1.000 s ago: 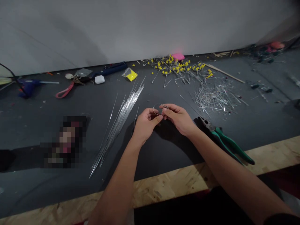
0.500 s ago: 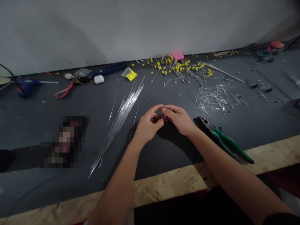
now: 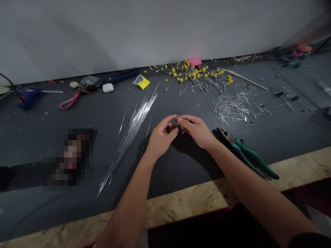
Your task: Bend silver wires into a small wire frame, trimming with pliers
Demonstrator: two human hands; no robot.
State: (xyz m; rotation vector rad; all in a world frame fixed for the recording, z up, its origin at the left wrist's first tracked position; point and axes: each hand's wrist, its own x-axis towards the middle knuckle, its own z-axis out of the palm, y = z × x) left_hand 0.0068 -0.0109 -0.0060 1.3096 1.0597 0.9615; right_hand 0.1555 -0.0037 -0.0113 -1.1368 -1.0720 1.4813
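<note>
Green-handled pliers [image 3: 241, 147] lie open-nosed near the worktop's [image 3: 168, 182] wooden edge [image 3: 186, 205], and just left of those pliers comes the action: two hands together, fingertips meeting over a thin piece of wire [image 3: 177, 124]! The right hand [image 3: 196, 129], closer to the pliers, has thumb and forefinger pinched on it; the left hand [image 3: 162, 136] curls in opposite, thumb tip right at the wire, though whether it truly grips I cannot tell. Most of that wire is hidden among the fingers, so its shape is anyone's call. Further left of the pliers, past both hands, a bundle of long wires [image 3: 130, 132] gleams on a slant, and well beyond it on that side sits a pixelated object [image 3: 71, 156]. Straight above the pliers, a bright heap of short wires [image 3: 234, 106] sprawls, with a wooden stick [image 3: 247, 80] behind it. Up and left of the pliers, what a splash: yellow-tipped wires [image 3: 191, 74] in a tangle, a pink lump [image 3: 194, 61] at their back! Farther left of the pliers along that far side come a yellow packet [image 3: 142, 82], a white case [image 3: 108, 88] and a pink strap [image 3: 69, 101].
</note>
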